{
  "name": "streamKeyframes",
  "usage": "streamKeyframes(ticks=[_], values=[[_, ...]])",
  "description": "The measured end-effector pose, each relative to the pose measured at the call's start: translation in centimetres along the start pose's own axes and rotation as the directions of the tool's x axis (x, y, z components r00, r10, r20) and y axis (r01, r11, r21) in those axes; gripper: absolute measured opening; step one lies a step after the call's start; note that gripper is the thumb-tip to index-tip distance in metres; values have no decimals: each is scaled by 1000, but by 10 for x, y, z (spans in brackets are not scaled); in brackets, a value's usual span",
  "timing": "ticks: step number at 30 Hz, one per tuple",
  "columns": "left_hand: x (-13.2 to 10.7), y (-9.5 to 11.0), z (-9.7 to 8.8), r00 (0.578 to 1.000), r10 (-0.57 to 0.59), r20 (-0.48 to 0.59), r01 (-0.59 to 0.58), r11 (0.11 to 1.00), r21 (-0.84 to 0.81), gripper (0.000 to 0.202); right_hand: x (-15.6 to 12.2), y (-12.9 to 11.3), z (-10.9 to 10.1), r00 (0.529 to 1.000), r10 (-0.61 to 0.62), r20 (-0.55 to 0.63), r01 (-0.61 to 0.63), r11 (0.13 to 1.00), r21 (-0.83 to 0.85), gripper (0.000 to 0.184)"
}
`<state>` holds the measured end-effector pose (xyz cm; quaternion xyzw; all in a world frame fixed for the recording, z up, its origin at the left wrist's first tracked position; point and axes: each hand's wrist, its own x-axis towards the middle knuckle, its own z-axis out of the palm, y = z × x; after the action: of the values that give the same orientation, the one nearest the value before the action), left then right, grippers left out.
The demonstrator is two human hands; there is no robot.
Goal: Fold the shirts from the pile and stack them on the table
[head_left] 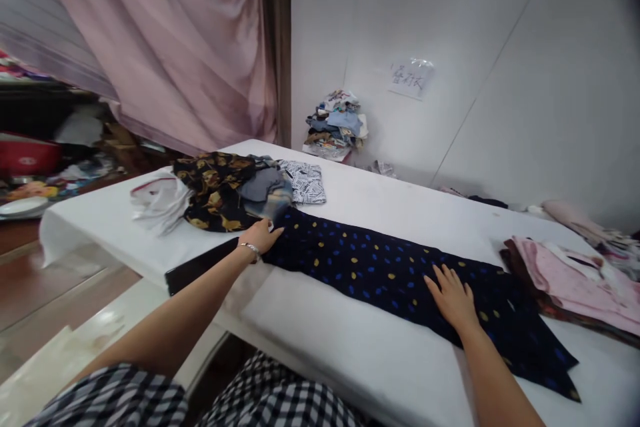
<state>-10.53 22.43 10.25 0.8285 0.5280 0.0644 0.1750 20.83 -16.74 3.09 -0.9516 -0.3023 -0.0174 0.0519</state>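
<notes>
A long dark navy garment (380,267) with blue and yellow dots lies stretched across the white table (350,360). My left hand (263,237), with a bracelet at the wrist, rests at the garment's left end with its fingers pressed together on the cloth; whether it pinches the fabric is unclear. My right hand (453,297) lies flat and open on the garment, right of its middle, fingers spread.
A heap of clothes (225,190) lies at the table's left end, with a white garment (160,203) beside it. Pink folded clothes (570,283) sit at the right. Another pile (336,125) stands by the wall, under a paper label (411,77). Pink curtain (185,40) behind.
</notes>
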Motion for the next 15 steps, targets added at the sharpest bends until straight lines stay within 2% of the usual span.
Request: streamKeyframes(ticks=[5,11,15], values=[[11,10,5,999,4,33,-1,998,-65,47,3,5,4,1000,-18,-21,19,997,72,64],[10,16,-3,996,65,-54,-72,988,-136,43,2,9,6,998,-44,-43,49,992,117,61],[13,13,-3,999,28,-26,-31,993,-114,40,1,7,3,998,-42,-35,46,991,125,60]])
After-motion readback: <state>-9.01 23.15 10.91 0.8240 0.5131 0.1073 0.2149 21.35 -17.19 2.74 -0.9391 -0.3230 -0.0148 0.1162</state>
